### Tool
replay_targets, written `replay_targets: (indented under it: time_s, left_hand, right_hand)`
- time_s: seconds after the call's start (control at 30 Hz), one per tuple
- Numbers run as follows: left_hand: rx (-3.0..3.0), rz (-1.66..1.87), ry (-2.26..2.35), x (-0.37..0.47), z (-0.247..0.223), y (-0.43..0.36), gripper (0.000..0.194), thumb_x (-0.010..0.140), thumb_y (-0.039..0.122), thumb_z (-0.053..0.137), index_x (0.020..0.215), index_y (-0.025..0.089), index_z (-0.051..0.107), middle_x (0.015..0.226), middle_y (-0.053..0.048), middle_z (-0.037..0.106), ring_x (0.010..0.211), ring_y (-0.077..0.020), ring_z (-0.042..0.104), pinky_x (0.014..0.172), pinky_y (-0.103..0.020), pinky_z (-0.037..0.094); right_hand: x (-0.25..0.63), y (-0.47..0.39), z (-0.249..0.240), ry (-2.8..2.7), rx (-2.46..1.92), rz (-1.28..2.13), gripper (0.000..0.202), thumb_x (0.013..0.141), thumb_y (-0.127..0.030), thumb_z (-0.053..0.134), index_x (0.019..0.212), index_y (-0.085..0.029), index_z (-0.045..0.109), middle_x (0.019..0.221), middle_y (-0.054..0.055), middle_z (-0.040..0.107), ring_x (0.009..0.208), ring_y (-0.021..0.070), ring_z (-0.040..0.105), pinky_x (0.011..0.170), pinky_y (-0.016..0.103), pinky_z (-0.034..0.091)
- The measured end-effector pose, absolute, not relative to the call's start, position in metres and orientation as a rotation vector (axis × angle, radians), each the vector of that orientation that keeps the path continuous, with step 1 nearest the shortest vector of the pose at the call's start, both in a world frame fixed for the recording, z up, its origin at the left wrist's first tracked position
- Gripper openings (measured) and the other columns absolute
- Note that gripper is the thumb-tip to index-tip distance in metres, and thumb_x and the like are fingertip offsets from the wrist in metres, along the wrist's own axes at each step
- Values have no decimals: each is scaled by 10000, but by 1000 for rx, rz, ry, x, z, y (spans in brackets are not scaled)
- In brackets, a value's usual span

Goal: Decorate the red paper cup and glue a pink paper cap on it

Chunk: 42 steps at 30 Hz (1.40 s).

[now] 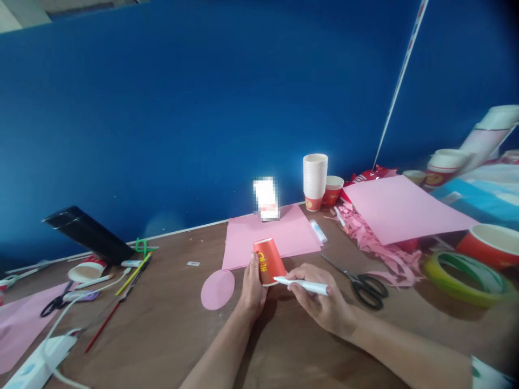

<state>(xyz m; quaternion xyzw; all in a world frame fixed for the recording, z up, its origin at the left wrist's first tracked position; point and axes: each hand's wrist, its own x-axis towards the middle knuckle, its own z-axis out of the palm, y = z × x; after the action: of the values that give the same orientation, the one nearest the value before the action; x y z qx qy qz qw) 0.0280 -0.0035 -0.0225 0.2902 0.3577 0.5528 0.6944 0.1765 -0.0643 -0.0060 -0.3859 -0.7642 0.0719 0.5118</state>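
Observation:
A red paper cup (271,261) with yellow lettering is tilted in my left hand (252,289), whose fingers wrap its left side and underside. My right hand (324,305) grips a white pen (310,286), its tip at the lower right edge of the cup. Beyond the cup lie pink sheets (243,243) on the brown table (174,324). A pink paper circle (218,289) rests to the left of my left hand. Black-handled scissors (367,289) lie to the right of my right hand.
Stacked white cups (315,181) and a glue stick (318,231) stand or lie behind. Pink paper strips (365,232), a pink sheet (409,208) and yellow-green tape (466,278) are at right. At left are a black bottle (87,232), brushes (106,324) and a power strip (44,362).

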Motion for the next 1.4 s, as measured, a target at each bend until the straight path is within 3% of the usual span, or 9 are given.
replay_targets:
  time_s: [0.47,1.2,1.4]
  left_hand:
    - [673,1229,796,28,-20,-4,317,765,481,619,815,169,636,750,-30,647,636,-140,575,633,-259,472]
    - [689,1236,786,29,-21,-5,366,768,500,608,856,147,640,794,-48,661,680,-156,594,651,-272,471]
    - [706,1230,773,28,-24,-5,304,784,475,599,782,172,632,786,-47,658,656,-158,581,617,-269,457]
  right_hand:
    - [174,-65,1,-1800,-894,148,124,881,-130,502,971,-205,543,840,39,660,753,165,616,694,296,493]
    - [175,-64,3,-1832,-925,150,110,902,-163,460,951,-198,553,820,37,661,720,158,610,685,282,483]
    - [175,-65,1,-1840,-939,158,89,910,-178,462,936,-196,545,816,33,653,739,155,609,686,279,477]
